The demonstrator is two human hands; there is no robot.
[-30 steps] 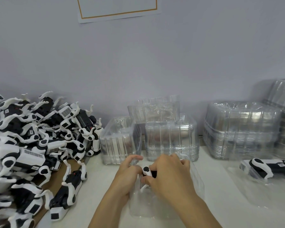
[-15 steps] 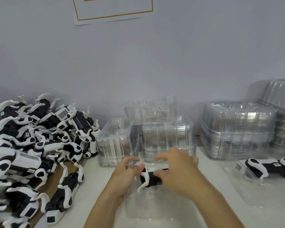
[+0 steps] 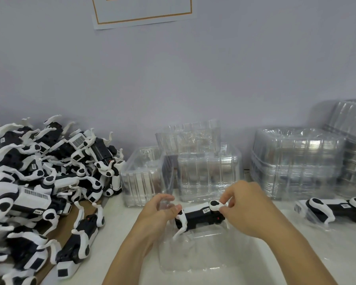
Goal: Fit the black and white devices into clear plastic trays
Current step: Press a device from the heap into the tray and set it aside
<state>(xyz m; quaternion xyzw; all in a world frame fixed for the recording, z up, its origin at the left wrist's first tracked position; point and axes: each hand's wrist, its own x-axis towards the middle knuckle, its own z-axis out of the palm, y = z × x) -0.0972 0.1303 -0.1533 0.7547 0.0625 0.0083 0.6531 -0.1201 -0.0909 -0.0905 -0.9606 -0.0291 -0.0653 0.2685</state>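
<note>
A black and white device is being held lengthwise between both hands, just above a clear plastic tray that is lying on the white table. Its left end is being pinched by the left hand, whose thumb and forefinger are curled against the white leg there, while the other fingers are being kept loosely bent. Its right end is being gripped by the right hand, the fingers curled round the white rounded joint with the black spot. One white leg is being let down toward the tray's hollow; whether it is touching the plastic cannot be told.

To the left, a large pile of devices is being carried partly on brown cardboard. Behind the hands, stacks of empty trays are being kept against the wall, with taller stacks further right. At the far right, a second device is being held in a clear tray on the table. A sheet with an orange border is being displayed on the wall above.
</note>
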